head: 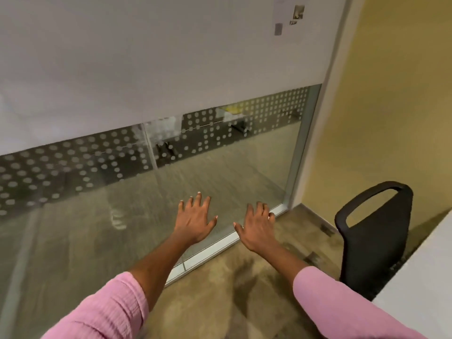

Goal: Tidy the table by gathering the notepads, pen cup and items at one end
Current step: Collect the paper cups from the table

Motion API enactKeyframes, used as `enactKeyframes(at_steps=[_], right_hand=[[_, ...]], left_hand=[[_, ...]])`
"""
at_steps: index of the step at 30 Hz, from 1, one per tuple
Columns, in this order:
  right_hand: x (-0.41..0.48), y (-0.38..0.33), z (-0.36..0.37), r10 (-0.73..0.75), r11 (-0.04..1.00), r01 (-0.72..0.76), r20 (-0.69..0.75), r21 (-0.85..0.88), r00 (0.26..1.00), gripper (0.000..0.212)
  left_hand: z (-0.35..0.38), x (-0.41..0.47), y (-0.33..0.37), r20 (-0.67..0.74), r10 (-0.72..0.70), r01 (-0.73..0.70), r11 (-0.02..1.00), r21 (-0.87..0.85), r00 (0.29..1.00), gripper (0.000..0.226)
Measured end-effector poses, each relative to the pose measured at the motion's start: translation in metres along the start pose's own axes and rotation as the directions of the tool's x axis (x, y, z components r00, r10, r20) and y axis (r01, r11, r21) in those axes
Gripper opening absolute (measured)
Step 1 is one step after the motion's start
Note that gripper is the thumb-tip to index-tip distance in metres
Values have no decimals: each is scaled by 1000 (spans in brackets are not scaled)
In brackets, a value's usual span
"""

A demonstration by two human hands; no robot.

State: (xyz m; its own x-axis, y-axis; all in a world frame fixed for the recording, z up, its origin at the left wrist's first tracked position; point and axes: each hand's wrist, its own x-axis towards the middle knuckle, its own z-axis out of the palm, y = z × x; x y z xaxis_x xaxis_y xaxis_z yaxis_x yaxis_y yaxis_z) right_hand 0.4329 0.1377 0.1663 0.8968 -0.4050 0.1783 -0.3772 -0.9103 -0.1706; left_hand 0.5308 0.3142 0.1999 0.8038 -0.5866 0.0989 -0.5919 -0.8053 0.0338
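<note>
Both grips are spread and hold nothing: the left grip (195, 220) and right grip (256, 227) reach out side by side, backs up, toward the glass wall (220, 165) and the floor. No notepads or pen cup are in view. Only a white corner of the counter (423, 277) enters at the lower right, with a black chair (376, 231) just beside it. The work probably lies to the right, with the right grip nearer, so a turn that way looks needed first. A paper sheet (288, 18) on the wall carries print too blurred to read, and no brands show.
</note>
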Motion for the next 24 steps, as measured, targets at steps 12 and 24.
enactKeyframes(at_steps=[12,24], right_hand=[[225,124,20,310,950,-311,-63,-11,949,79],[323,304,-7,720,683,-730,-136,-34,680,78]], left_hand=[[54,301,80,31,335,-336,940,56,942,73],[76,519,283,-12,770,-770,638,-8,638,69]])
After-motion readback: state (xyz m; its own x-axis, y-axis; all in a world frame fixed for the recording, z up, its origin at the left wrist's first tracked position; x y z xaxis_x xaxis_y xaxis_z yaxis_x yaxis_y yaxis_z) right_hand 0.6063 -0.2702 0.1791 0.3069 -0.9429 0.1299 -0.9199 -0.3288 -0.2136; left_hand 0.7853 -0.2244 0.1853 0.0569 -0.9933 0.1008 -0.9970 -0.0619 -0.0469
